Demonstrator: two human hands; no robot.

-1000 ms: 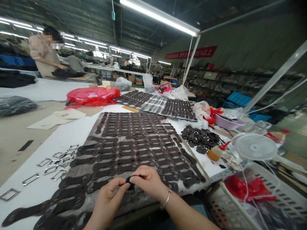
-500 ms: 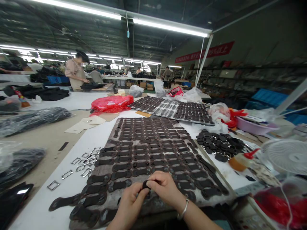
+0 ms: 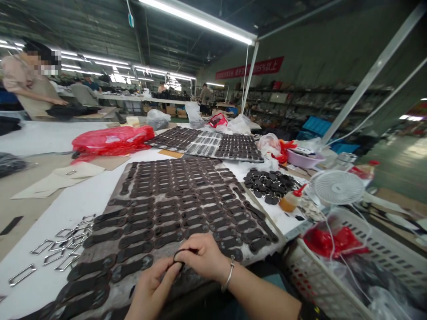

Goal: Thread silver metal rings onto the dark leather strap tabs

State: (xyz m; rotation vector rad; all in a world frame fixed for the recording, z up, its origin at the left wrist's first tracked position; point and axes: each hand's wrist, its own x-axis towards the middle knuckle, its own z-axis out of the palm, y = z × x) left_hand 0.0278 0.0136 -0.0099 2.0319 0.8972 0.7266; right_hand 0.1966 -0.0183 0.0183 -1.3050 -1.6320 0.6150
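Both my hands meet over the near edge of a grey board [image 3: 235, 262] covered in rows of dark brown strap tabs [image 3: 133, 240]. My left hand [image 3: 153, 282] pinches one end of a small dark strap tab [image 3: 182, 254], which is bent into a curve. Thumb and fingers of my right hand [image 3: 204, 258] are closed on the same tab from the other side, hiding much of it. A silver bracelet circles my right wrist. Left of the board, several rectangular metal rings [image 3: 55, 257] lie loose on the white tabletop.
Beyond stands a second board [image 3: 210, 143] of tabs, beside a red plastic bag [image 3: 111, 140]. To the right are a pile of black tabs with metal rings [image 3: 271, 183], a glue bottle [image 3: 290, 202], a white fan [image 3: 336, 189] and a crate [image 3: 383, 249]. Another person works at far left.
The view has swung to the right, showing more of the crate and floor. My hands still grip the tab, which now shows as a thin, curved edge between my fingers.
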